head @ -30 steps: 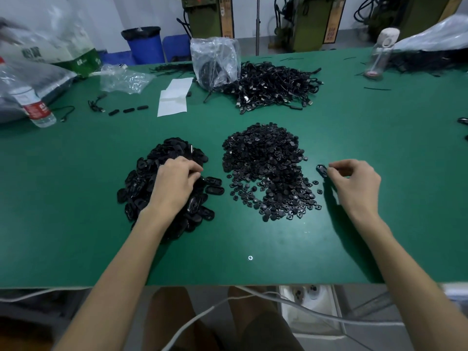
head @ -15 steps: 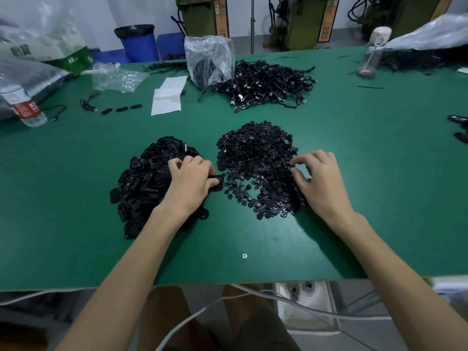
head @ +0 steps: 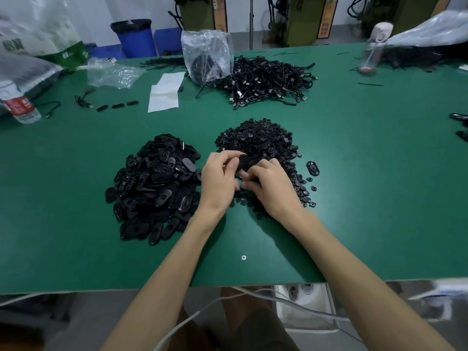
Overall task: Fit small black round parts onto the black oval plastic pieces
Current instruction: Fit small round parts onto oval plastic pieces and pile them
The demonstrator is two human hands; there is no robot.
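Centrally, the left hand (head: 219, 179) and the right hand (head: 271, 188) meet above the near edge of the heap of small round parts (head: 258, 145); the left hand's fingers pinch a black oval piece (head: 243, 162) held just clear of the heap, while the right hand's fingertips (head: 247, 184) are curled in beside it, whether around a round part cannot be told. The heap of oval pieces (head: 155, 184) lies just left of the left wrist, apart from the round heap by a narrow strip of table. One oval piece (head: 313, 168) lies alone to the right of the round heap, among scattered round parts. Bare green table (head: 379, 198) stretches wide to the right and toward the near edge, where a small white screw head (head: 243, 257) sits; the left side is likewise open up to a water bottle (head: 19, 103) with a red label, its print too small to read. Farther back lie a tangle of black cables (head: 268, 81), a clear plastic bag (head: 207, 55), white paper (head: 166, 92) and a clear drinking bottle (head: 374, 48). A green-and-white bag (head: 60, 50) carries unreadable characters. Behind stand a blue bin (head: 133, 38) and olive-green machines (head: 200, 12) on a grey floor
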